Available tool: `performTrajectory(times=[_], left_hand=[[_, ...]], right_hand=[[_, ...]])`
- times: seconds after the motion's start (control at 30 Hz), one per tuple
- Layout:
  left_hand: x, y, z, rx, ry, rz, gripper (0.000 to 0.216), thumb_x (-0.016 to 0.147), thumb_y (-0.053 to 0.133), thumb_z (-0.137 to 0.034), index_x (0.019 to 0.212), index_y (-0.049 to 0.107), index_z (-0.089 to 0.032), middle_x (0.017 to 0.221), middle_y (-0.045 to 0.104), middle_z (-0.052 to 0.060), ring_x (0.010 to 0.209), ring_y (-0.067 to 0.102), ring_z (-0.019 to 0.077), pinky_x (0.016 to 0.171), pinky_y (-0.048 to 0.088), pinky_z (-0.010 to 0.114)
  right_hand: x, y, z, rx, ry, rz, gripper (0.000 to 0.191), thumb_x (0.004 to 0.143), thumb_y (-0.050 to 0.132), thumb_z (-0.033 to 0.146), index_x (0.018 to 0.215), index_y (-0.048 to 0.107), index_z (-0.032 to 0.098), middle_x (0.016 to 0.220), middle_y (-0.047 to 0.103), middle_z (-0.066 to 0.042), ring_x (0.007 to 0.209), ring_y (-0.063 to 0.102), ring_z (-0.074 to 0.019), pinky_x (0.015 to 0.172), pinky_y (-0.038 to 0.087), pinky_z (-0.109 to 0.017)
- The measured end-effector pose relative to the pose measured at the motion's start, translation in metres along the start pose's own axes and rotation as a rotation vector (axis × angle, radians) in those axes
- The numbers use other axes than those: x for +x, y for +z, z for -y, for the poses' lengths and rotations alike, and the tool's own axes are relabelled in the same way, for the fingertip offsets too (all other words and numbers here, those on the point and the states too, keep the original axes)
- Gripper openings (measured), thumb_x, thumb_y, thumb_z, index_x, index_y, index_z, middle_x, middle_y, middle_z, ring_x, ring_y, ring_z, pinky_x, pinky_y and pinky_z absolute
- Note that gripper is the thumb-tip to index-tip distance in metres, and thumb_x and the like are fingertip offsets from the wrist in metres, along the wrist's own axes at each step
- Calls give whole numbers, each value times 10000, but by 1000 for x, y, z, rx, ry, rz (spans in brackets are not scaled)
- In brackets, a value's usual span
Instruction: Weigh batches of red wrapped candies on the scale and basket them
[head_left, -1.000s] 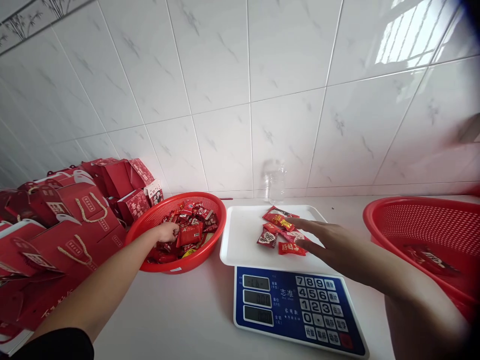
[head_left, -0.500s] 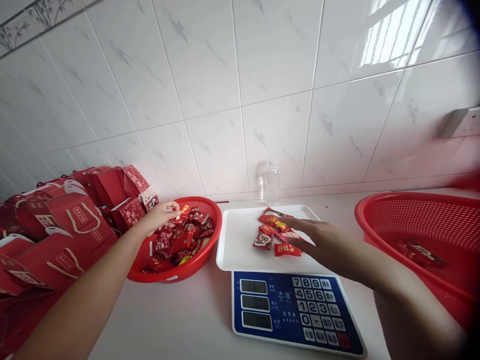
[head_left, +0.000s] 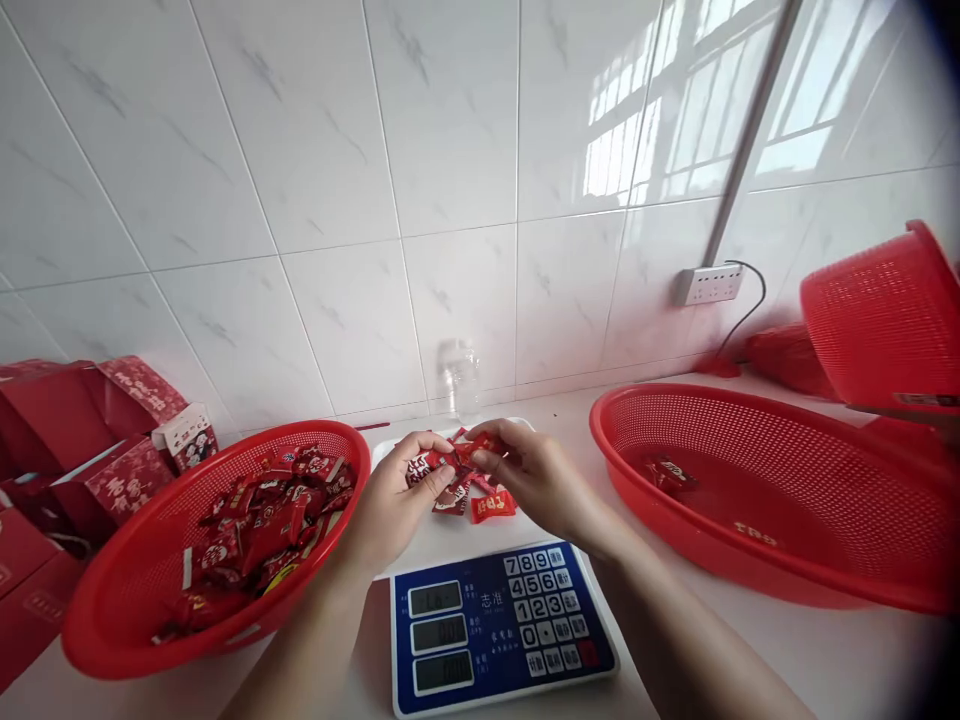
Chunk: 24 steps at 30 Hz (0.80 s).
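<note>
Both hands meet over the white tray point(head_left: 390, 447) of the blue electronic scale point(head_left: 495, 625). My left hand point(head_left: 397, 495) is closed round red wrapped candies point(head_left: 429, 466). My right hand point(head_left: 529, 475) pinches a red candy wrapper point(head_left: 480, 446) at its fingertips, touching the left hand's candies. A few more red candies point(head_left: 491, 506) lie on the tray beneath the hands. To the left stands a red mesh basket point(head_left: 112, 620) with several red candies point(head_left: 262, 520) in it.
A large red mesh basket point(head_left: 787, 470) at right holds a couple of candies; another red basket point(head_left: 885, 320) stands tilted behind it. Red gift boxes point(head_left: 120, 440) pile up at far left. A clear bottle point(head_left: 459, 378) stands by the tiled wall, a power strip point(head_left: 709, 284) hangs on it.
My left hand left the left basket with candy and came over the scale tray. My right hand closed from flat into a pinch on a candy. The view swung right.
</note>
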<state>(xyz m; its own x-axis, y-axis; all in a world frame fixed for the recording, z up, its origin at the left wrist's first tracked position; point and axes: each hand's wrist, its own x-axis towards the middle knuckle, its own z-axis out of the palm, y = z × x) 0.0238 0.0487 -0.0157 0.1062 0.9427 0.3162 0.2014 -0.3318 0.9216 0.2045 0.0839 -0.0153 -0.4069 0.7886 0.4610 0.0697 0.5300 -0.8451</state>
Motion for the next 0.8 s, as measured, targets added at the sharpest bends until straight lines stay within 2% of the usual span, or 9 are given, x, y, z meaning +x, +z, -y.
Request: performTrajectory(times=[0.07,0.17,0.27,0.33,0.4,0.57,0.63,0.7,0.8], left_hand=[[1,1,1,-121,-4,-33,245,824,650,-327,1047,572,-259,983,634,-5,756,646,125,742,553,276],[0,1,3,-196,-14,-75,374,820,665,-330,1166,532,-283,943,653,-8,737,645,131,745,553,284],[-2,4,7,-153,-8,-112,423,819,667,-350,1209,518,-280,1017,660,17,760,650,146,735,554,289],[-4,7,9,-94,0,-101,416,834,649,-364,1220,516,-283,1120,641,36,869,652,172,754,551,290],[-6,8,12,-19,12,-93,423,851,626,-365,1247,495,-296,1195,608,42,966,633,192,772,548,290],[-6,0,16,38,-11,-183,446,859,579,-305,1271,407,-293,1110,595,30,699,624,114,715,553,291],[-4,-6,18,14,-10,-219,444,840,582,-278,1240,389,-288,1115,581,28,703,621,108,712,551,288],[-1,-11,20,-10,-1,-241,469,815,609,-274,1217,367,-292,1126,577,26,779,634,126,730,551,294],[1,-13,20,-55,9,-257,492,770,660,-295,1149,347,-283,1120,595,31,812,646,145,744,553,321]], right_hand=[[2,-8,1,102,21,-28,257,889,563,445,932,594,193,728,610,-5,626,558,-116,568,494,-279],[3,-13,3,249,39,20,305,834,627,497,882,590,198,711,593,8,618,554,-111,572,498,-272],[3,-8,2,352,65,190,287,798,682,472,884,607,209,795,633,-3,731,610,-135,659,524,-298],[3,-2,-1,393,96,281,267,806,677,451,904,612,212,815,644,-7,765,630,-148,670,526,-311],[3,2,-4,390,116,277,243,831,651,432,905,615,204,801,648,-10,738,634,-145,657,521,-309],[9,-10,-12,164,81,20,215,858,606,389,902,633,180,825,670,-30,743,620,-140,712,500,-317],[11,-19,-14,27,76,-73,215,862,584,379,904,635,174,828,669,-40,751,611,-149,720,494,-329],[13,-25,-15,-117,104,-114,199,865,561,353,900,635,171,809,666,-42,733,602,-153,700,488,-328],[15,-27,-18,-356,180,-69,170,876,517,299,886,636,179,772,661,-33,701,584,-151,664,464,-312]])
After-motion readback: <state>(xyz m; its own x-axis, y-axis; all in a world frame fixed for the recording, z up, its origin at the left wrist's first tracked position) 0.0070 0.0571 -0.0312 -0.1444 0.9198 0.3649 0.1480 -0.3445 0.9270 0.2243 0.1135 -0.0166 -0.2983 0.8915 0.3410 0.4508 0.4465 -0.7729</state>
